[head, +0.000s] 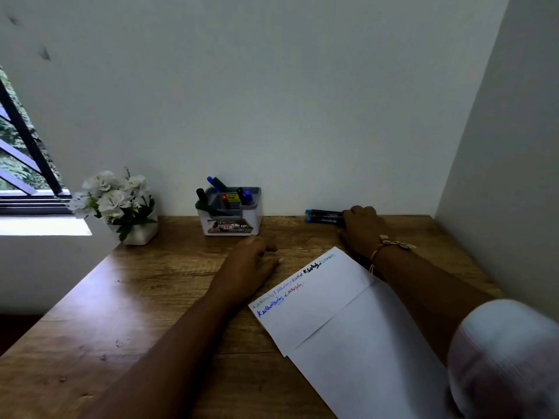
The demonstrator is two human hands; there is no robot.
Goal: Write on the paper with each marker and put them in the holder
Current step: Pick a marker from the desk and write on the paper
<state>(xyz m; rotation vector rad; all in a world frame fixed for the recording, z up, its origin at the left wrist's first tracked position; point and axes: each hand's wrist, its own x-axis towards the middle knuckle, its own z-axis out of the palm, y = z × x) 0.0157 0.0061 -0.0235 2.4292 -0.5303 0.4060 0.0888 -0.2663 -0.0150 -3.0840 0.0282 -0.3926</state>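
A white paper (332,313) lies on the wooden desk (136,297), with several written lines in blue, black and red along its far edge. A white and grey holder (230,220) stands against the back wall with several markers upright in it. Two dark markers with blue caps (323,216) lie side by side at the wall to the right. My right hand (363,229) rests over their right ends; whether it grips one I cannot tell. My left hand (252,261) lies flat on the desk just in front of the holder, fingers loosely spread, holding nothing.
A white pot of white flowers (118,204) stands at the back left, next to a barred window (24,152). A wall (499,146) closes the desk's right side. The desk's left edge runs diagonally toward me.
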